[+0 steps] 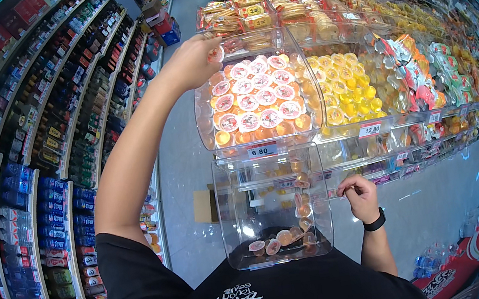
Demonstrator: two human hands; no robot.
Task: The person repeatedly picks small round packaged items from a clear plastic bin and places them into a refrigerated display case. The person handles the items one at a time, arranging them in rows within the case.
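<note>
My left hand (199, 60) reaches to the back left corner of a clear plastic display bin, its fingers closed on a jelly cup (215, 54) with a printed lid. In that bin, jelly cups (265, 97) lie in rows, lids up, over more orange cups. Against my body rests a second clear plastic bin (227, 217), with several jelly cups (273, 246) along its near and right sides. Beyond its right wall is my right hand (360, 198), fingers curled and thumb near the fingertips, with a black band on the wrist. Whether it holds anything small cannot be told.
Bins of yellow jelly cups (352, 89) and bagged snacks (415, 70) stand to the right, packaged biscuits (252, 9) behind. Shelves of bottles (53, 202) line the left. An open cardboard box (203, 207) sits on the floor beyond the near bin.
</note>
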